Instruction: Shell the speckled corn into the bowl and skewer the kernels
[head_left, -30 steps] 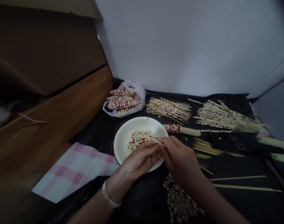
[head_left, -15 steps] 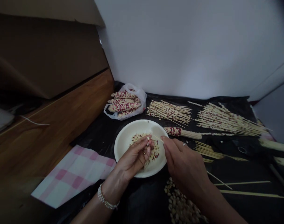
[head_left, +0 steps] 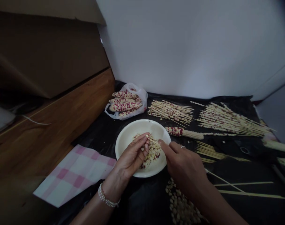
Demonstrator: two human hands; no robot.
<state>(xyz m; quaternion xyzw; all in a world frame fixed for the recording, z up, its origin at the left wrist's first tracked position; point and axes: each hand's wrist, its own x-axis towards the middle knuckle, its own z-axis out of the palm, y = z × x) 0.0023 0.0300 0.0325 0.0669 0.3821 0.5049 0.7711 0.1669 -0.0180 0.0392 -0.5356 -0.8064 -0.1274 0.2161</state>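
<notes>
Over a white bowl [head_left: 123, 129] of loose corn kernels [head_left: 153, 153], my left hand [head_left: 134, 153] pinches its thumb and forefinger together at the tip of a thin wooden skewer [head_left: 153, 141]. A kernel seems to be between these fingertips, though it is too small to make out well. Another pale kernel [head_left: 142, 149] shows against the curled fingers. My right hand [head_left: 183, 159] is closed around the skewer, whose far end comes out behind the hand to the lower right.
Speckled corn cobs [head_left: 126, 107] lie in a plastic bag [head_left: 142, 95]. Two piles of kernel-threaded skewers [head_left: 169, 111] and a partly stripped cob [head_left: 184, 132] lie behind. Bare skewers [head_left: 209, 151], a kernel heap [head_left: 183, 203] and a checked cloth [head_left: 74, 173] surround the bowl. A cardboard box [head_left: 51, 56] stands left.
My right hand has brought the skewer's tip left and down to my left fingertips. The left thumb and forefinger have closed around it, hiding the pale kernel seen there before.
</notes>
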